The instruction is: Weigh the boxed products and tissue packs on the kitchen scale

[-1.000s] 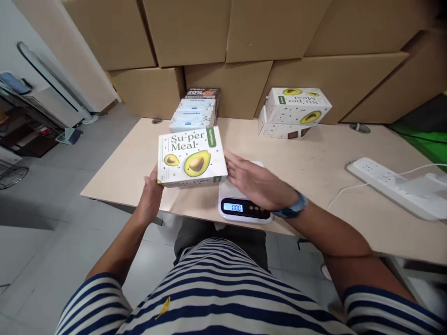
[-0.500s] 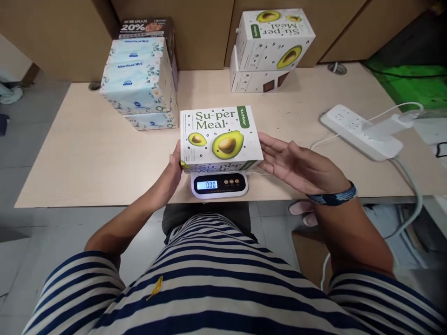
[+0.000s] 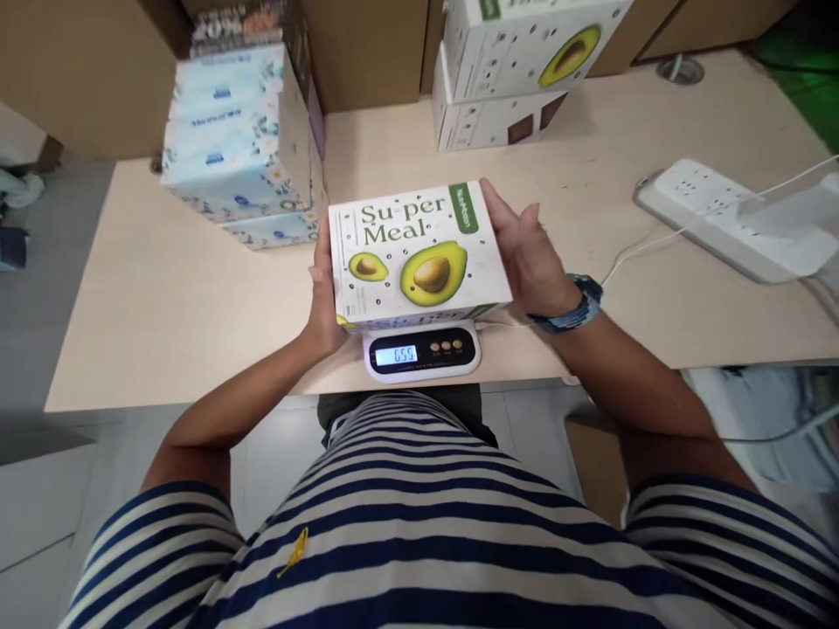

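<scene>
A white Su-per Meal box (image 3: pixel 386 262) with avocado pictures is held between my two hands. It is over a white digital kitchen scale (image 3: pixel 476 349), covering the weighing plate; I cannot tell how fully it rests there. The scale's lit display shows slightly blurred digits, seemingly 6.55. Against the box's left side presses my left hand (image 3: pixel 324 306), with its fingers partly hidden behind the carton. On the other side, my right hand (image 3: pixel 528 253) lies along the right face, its thumb raised and its other fingers partly hidden.
Tissue packs (image 3: pixel 229 166) stand stacked at the back left, before a dark brown box (image 3: pixel 242 26). At the back right are two stacked cartons, an avocado box (image 3: pixel 517 61) on top. A white power strip (image 3: pixel 721 210) with cables lies to the right on the wooden table (image 3: pixel 176 323).
My right hand has closed in on the box's right side. The scale's display has gone from 0.00 to a nonzero reading. The view has shifted, and the box looks a little larger.
</scene>
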Demonstrator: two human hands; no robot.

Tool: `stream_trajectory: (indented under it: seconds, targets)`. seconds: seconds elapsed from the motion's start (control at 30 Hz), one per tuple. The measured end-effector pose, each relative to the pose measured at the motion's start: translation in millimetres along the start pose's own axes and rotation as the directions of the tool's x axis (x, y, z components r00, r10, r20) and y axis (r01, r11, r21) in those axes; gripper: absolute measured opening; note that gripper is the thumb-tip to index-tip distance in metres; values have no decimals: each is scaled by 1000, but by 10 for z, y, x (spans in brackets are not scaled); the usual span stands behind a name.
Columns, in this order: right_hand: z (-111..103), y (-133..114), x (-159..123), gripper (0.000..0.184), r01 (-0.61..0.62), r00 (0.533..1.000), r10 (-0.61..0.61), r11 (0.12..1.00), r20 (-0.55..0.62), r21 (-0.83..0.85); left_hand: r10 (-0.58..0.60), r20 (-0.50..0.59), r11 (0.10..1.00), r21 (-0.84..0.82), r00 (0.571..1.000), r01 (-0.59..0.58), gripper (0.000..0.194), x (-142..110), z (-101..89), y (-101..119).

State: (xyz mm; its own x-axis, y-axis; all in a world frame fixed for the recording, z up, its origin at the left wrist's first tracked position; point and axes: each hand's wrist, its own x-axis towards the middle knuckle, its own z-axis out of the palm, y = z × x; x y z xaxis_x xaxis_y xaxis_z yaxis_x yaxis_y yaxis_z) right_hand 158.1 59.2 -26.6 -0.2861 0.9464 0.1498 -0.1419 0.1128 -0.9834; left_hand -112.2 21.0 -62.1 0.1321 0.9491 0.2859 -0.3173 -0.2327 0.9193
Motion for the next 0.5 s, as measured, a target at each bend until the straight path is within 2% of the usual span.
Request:
stream_trajectory:
  seconds: [0.07,0.17,0.23,0.33,0.43,0.5]
  targets:
    - [65,-21,9,90,-22,999,16,987,44,159,-11,-17,1000,-6,1000,10,91,-26,27,-9]
    - [86,-47,-3,80,-53,997,35,962,73,268,-92,-20,995,-44,996,91,101,-76,71,64]
    - [99,-13,-17,75,-12,999,4,963,32,269,-137,12,988,-64,991,137,109,-115,100,126]
    - [133,101,-36,64,122,990,-105,973,-95,196,-166,36,983,-74,986,168,115,-167,145,190]
    - [158,196,-44,50,181,970,-153,974,-190,137,-173,12,984,-34,985,174,110,-184,190,217]
    - [162,214,-40,49,178,964,-148,976,-220,124,-174,-33,984,14,984,175,104,-172,215,221]
